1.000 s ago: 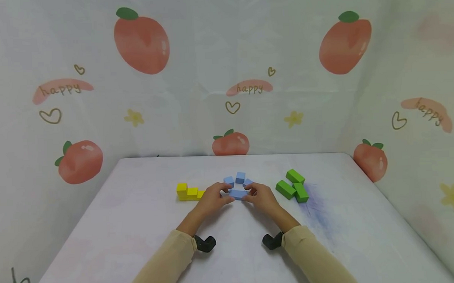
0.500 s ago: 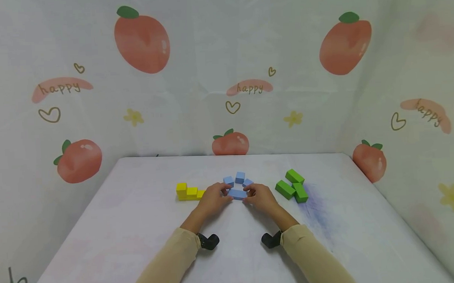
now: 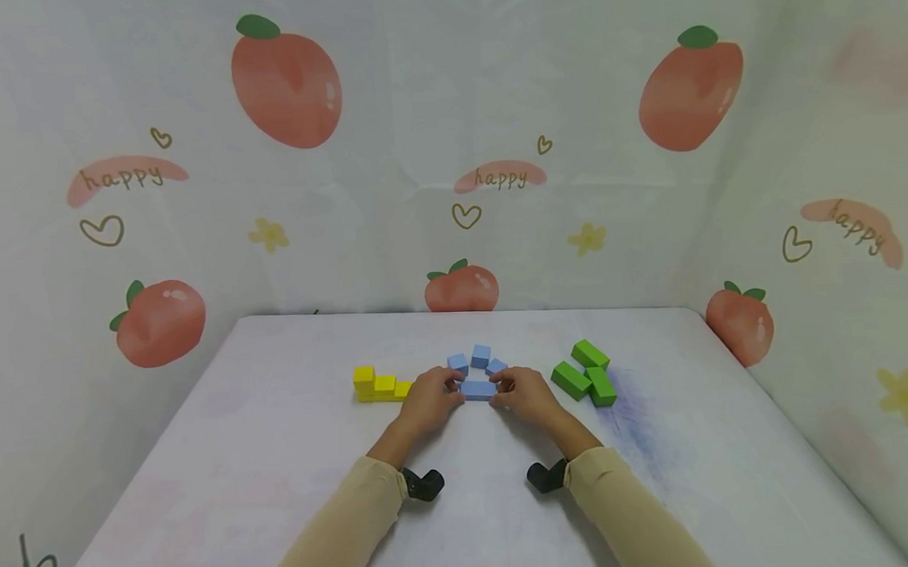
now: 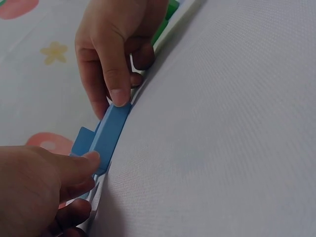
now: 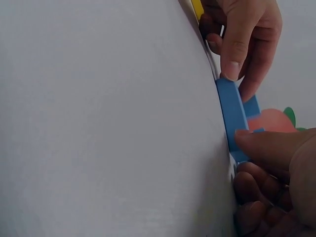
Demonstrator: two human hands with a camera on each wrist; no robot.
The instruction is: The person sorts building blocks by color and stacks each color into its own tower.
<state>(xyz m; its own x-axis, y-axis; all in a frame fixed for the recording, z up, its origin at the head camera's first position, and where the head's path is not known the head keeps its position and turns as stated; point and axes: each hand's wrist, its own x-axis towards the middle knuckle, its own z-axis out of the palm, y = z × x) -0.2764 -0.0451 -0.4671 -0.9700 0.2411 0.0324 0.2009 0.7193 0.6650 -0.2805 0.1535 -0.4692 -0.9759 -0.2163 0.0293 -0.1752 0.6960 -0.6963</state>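
In the head view a long blue block lies flat at the middle of the table. My left hand pinches its left end, while my right hand pinches the right end. Both thumbs rest on the block's near side, as the left wrist view shows on this blue block. Just behind it are three smaller blue blocks: one at the left, one farthest back, and one at the right, partly covered by the right hand's fingers.
Stepped yellow blocks stand left of my left hand, which covers their right end. Three green blocks lie to the right of my right hand. A patterned cloth hangs behind the white table.
The long blue block has turned slightly and shifted a little to the right, now lying more level across. My left forearm has moved rightward; both hands keep their hold.
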